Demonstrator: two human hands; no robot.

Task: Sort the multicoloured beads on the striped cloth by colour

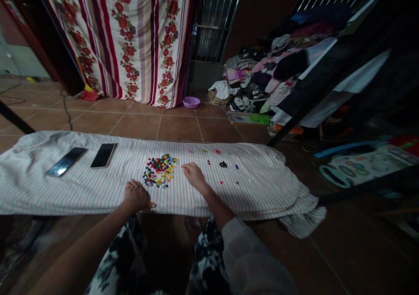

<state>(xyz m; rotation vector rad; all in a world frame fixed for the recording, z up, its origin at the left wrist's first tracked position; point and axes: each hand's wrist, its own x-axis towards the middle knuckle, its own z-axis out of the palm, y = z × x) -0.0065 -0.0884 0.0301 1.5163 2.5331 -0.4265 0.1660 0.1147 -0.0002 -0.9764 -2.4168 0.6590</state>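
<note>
Pale grey sleeve point(253, 255), black-and-white trousers point(209, 255)

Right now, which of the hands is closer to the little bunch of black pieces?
Right. The right hand is between the black pieces and the big colourful pile. The left hand is farther off, by the pile's near left corner, on the striped cloth.

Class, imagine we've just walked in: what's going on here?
A person's left hand rests on the striped cloth, beside a spread of small multicoloured bead-like pieces. The right hand is just right of the spread, fingers drawn together; whether they hold a piece is unclear. Farther right lie separate pieces, including a black cluster. Two smartphones lie to the left.
</note>
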